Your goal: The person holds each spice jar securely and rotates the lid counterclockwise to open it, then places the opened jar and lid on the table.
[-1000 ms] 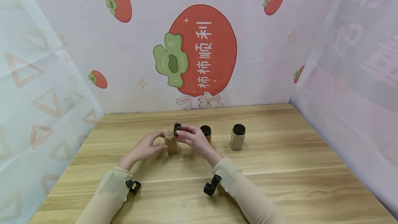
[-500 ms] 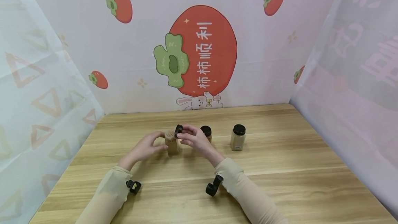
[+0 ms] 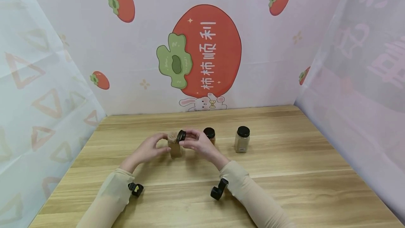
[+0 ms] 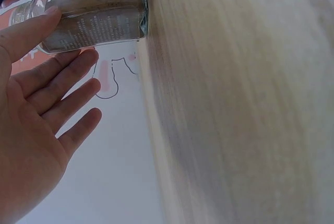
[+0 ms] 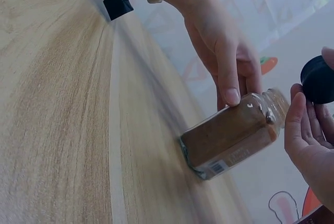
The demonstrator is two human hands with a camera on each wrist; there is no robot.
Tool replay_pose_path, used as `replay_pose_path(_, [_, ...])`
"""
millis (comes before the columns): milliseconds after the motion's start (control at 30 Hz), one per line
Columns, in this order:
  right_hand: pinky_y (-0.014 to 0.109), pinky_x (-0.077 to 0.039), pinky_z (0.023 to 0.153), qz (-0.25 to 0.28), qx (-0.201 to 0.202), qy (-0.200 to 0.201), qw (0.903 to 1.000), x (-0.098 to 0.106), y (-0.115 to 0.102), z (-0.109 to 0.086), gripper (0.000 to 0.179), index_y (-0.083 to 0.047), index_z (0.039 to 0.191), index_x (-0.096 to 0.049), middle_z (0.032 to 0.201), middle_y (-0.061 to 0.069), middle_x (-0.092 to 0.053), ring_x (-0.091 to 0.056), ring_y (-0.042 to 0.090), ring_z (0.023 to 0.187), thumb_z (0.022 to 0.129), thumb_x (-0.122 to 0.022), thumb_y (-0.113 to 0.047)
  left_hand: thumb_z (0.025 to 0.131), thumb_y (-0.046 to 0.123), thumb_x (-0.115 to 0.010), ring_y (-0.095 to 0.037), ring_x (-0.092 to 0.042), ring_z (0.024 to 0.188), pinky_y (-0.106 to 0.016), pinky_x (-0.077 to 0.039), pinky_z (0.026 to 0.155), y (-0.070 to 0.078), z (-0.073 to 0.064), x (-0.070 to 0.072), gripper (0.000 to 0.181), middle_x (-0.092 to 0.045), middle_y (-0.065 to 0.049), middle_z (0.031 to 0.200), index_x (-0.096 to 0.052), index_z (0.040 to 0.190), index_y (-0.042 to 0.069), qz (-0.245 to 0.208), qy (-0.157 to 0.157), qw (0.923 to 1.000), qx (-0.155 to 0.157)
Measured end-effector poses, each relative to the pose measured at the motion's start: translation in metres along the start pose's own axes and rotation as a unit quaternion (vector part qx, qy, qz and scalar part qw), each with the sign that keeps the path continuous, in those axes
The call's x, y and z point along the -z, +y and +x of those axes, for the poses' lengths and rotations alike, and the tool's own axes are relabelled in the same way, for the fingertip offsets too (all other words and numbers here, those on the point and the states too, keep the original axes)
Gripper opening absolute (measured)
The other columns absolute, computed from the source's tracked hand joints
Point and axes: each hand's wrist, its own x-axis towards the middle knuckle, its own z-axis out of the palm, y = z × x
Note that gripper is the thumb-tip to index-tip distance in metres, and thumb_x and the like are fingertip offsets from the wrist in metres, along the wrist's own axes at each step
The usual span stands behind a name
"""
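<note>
A glass spice jar (image 3: 175, 151) of brown powder stands upright on the table, its perforated shaker top uncovered. My left hand (image 3: 149, 149) pinches it from the left; the left wrist view shows the thumb on the near side of the jar (image 4: 99, 12), with the other fingers spread below. Between the fingertips of my right hand (image 3: 202, 145) is a black screw lid (image 3: 181, 136), tilted beside the jar's top. In the right wrist view the lid (image 5: 318, 80) is apart from the jar's neck (image 5: 276, 103).
Just behind my right hand stands another black-lidded jar (image 3: 209, 133), partly hidden. Farther right is a jar (image 3: 242, 141) of pale powder with its black lid on. The wooden table (image 3: 284, 171) ends at a printed cloth backdrop (image 3: 139, 55).
The lid has dropped slightly and tilted as my right fingers shifted, its underside turning more toward the jar. My left hand and the jar stay in place.
</note>
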Motion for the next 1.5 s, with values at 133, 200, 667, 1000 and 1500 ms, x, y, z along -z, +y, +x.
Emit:
replay_pose_path(133, [0.025, -0.054, 0.087, -0.019, -0.001, -0.005, 0.9998, 0.0002, 0.0017, -0.0008, 0.057, 0.004, 0.133, -0.043, 0.117, 0.011, -0.059, -0.062, 0.009, 0.099, 0.082, -0.068, -0.003, 0.084, 0.030, -0.071, -0.035, -0.052, 0.121, -0.056, -0.037, 0.105, 0.0004, 0.0001, -0.0002, 0.049, -0.060, -0.013, 0.126, -0.057, 0.125, 0.006, -0.001, 0.000, 1.0000, 0.002])
replay_pose_path(200, [0.025, -0.054, 0.086, -0.027, -0.001, -0.009, 0.9996, 0.0001, 0.0023, -0.0012, 0.056, 0.004, 0.132, -0.044, 0.118, 0.014, -0.060, -0.063, 0.009, 0.098, 0.082, -0.068, -0.002, 0.084, 0.029, -0.071, -0.035, -0.053, 0.121, -0.056, -0.038, 0.105, 0.0003, 0.0003, -0.0006, 0.048, -0.061, -0.013, 0.126, -0.057, 0.124, 0.006, -0.002, 0.000, 1.0000, 0.002])
replay_pose_path(667, [0.024, -0.053, 0.084, -0.047, 0.004, -0.028, 0.9985, 0.0030, 0.0041, -0.0036, 0.049, 0.003, 0.128, -0.050, 0.113, 0.012, -0.065, -0.063, 0.009, 0.096, 0.083, -0.068, -0.003, 0.084, 0.031, -0.071, -0.033, -0.054, 0.120, -0.055, -0.039, 0.104, -0.0028, 0.0022, -0.0024, 0.047, -0.061, -0.011, 0.124, -0.058, 0.123, 0.007, 0.009, 0.002, 0.9999, -0.006])
replay_pose_path(1000, [0.026, -0.053, 0.087, -0.108, -0.007, -0.030, 0.9936, 0.0043, 0.0024, -0.0046, 0.047, -0.004, 0.126, -0.055, 0.116, 0.011, -0.064, -0.062, 0.011, 0.101, 0.082, -0.072, -0.009, 0.084, 0.028, -0.071, -0.033, -0.054, 0.120, -0.055, -0.038, 0.105, -0.0021, 0.0025, -0.0013, 0.046, -0.061, -0.011, 0.124, -0.057, 0.123, 0.007, 0.011, 0.001, 0.9999, -0.004])
replay_pose_path(1500, [0.027, -0.049, 0.094, -0.164, 0.001, -0.076, 0.9836, 0.0048, 0.0088, -0.0026, 0.049, -0.006, 0.125, -0.056, 0.121, 0.008, -0.061, -0.058, 0.013, 0.110, 0.079, -0.075, -0.007, 0.084, 0.032, -0.071, -0.034, -0.053, 0.121, -0.056, -0.038, 0.104, -0.0021, 0.0024, -0.0007, 0.049, -0.061, -0.011, 0.125, -0.057, 0.124, 0.007, 0.009, 0.002, 0.9999, -0.006])
